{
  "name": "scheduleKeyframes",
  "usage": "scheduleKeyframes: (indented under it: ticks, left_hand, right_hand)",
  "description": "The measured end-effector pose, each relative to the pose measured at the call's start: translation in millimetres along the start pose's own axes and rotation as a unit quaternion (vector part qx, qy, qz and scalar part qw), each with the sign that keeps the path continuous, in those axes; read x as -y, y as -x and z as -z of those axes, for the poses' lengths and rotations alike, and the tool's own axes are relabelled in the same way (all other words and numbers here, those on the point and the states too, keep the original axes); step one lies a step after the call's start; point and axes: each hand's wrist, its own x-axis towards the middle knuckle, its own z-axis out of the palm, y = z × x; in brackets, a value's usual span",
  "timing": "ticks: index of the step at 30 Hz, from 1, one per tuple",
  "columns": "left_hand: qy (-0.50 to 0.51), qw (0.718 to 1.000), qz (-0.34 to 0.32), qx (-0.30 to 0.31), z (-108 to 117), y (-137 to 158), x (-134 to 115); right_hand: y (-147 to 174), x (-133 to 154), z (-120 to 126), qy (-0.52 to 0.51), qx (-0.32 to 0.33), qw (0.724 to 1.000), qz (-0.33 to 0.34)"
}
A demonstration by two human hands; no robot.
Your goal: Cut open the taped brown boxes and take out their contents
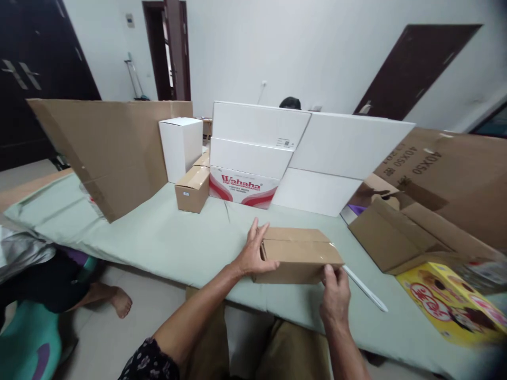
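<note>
Holding a brown cardboard box point(298, 254) at both ends, left hand point(252, 255) spread, right hand point(336, 295) curled at a corner

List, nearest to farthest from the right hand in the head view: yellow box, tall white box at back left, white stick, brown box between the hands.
1. Brown box: touched by the right hand, on that hand's left.
2. White stick: just to the hand's right.
3. Yellow box: farther right.
4. Tall white box: far off, at the back left.
</note>
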Motion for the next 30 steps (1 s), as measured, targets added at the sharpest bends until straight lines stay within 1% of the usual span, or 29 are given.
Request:
scheduleKeyframes:
  ticks: [4, 5, 9, 14, 16, 21, 27, 30]
  left_hand:
    - [0.028, 0.995, 0.031, -0.094, -11.9, 21.0, 4.8]
    - [0.04, 0.993, 0.039, -0.107, -15.1, 25.4, 5.3]
    - [0.092, 0.99, 0.059, -0.094, -21.9, 31.3, 1.8]
    - [0.129, 0.987, 0.076, -0.06, -12.8, 15.5, -11.8]
    - [0.142, 0.984, 0.088, -0.061, -10.0, 9.4, -16.6]
    - [0.121, 0.978, 0.131, -0.112, -14.5, 5.7, -24.6]
    - [0.107, 0.966, 0.165, -0.169, -28.4, 14.5, -29.1]
    - [0.116, 0.957, 0.18, -0.194, -35.1, 19.1, -31.2]
  right_hand:
    - [13.5, 5.5, 4.2, -0.016, 0.007, 1.0, -0.02]
    - [16.6, 7.3, 5.3, -0.017, 0.01, 1.0, -0.02]
    - [33.1, 8.0, 11.0, -0.033, 0.009, 0.999, -0.033]
    - [61.1, 3.7, 22.9, -0.023, 0.013, 0.999, -0.038]
    - [67.3, 2.4, 29.9, -0.012, 0.025, 0.999, -0.03]
    - [65.9, -0.3, 45.0, 0.025, 0.033, 0.999, -0.001]
    - [61.9, -4.3, 46.8, 0.038, 0.017, 0.999, -0.015]
    - [59.2, -4.3, 48.7, 0.042, 0.029, 0.999, -0.012]
